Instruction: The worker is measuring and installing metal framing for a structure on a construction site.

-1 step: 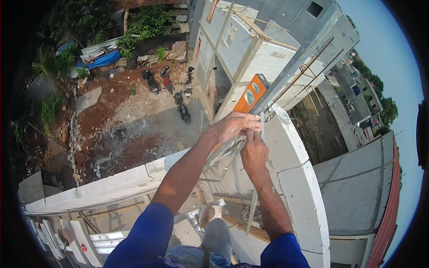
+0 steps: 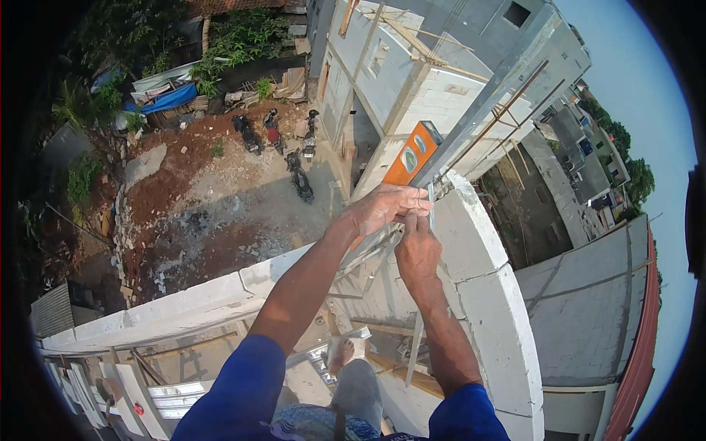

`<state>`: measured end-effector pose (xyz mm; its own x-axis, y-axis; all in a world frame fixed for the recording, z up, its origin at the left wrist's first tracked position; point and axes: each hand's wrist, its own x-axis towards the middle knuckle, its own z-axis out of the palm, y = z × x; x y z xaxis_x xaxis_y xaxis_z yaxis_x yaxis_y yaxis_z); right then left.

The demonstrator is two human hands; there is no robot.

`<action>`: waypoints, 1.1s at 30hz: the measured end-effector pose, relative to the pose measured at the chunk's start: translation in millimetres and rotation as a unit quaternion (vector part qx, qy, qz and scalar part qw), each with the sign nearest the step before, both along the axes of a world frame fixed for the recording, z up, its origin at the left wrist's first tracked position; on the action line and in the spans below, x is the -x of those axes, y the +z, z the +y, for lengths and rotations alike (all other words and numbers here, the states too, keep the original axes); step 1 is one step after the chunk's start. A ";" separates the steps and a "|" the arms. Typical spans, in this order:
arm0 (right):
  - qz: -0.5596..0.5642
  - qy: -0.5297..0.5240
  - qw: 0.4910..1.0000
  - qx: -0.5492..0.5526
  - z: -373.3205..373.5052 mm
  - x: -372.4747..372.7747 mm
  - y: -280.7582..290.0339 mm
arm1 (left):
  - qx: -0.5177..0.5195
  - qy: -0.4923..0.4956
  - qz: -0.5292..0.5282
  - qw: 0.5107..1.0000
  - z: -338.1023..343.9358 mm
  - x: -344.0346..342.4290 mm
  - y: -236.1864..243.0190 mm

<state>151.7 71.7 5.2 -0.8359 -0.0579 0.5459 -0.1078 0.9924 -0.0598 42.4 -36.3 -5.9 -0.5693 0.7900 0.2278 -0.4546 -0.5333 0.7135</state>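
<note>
An orange spirit level (image 2: pixel 404 166) stands on a slant along a long grey metal post (image 2: pixel 471 117) at the corner of the block wall. My left hand (image 2: pixel 382 209) is closed over the level's lower part, its fingertips reaching across to the post's edge. Just below those fingertips, my right hand (image 2: pixel 420 250) is closed with its thumb and fingers pinched together. What it grips is hidden, though a thin pale strip shows beside the fingers. Both hands touch or nearly touch each other.
A white block wall (image 2: pixel 482 294) curves round my right side, and a lower wall top (image 2: pixel 184 301) runs off left. Rusty rebar (image 2: pixel 507 110) sticks up beyond the post. Far below lies a dirt yard with several motorbikes (image 2: pixel 300 176). Planks and metal sheets lie near my feet.
</note>
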 end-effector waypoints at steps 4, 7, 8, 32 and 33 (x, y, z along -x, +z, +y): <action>-0.083 -0.030 0.996 0.023 -2.1 -15.1 12.6 | 0.141 0.107 0.089 0.980 2.0 -10.9 0.4; -0.038 -0.035 0.995 0.083 1.3 -24.9 39.1 | 0.167 0.117 0.052 0.978 -0.9 -16.0 7.9; 0.018 -0.050 0.989 0.136 -0.4 -23.1 45.5 | 0.159 0.118 0.061 0.978 -6.7 -15.0 8.5; 0.002 0.022 0.999 -0.038 -4.3 11.5 26.8 | 0.033 0.047 -0.139 0.989 30.5 -20.8 -7.6; -0.021 0.018 0.998 -0.058 -5.5 9.2 30.9 | 0.012 0.048 -0.084 0.995 20.7 -20.2 -6.5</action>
<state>142.4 66.2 36.1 -0.8545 -0.1492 0.4975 -0.1439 0.9884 0.0494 62.7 -15.6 -12.4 -0.6715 0.7335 0.1054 -0.5152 -0.5643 0.6450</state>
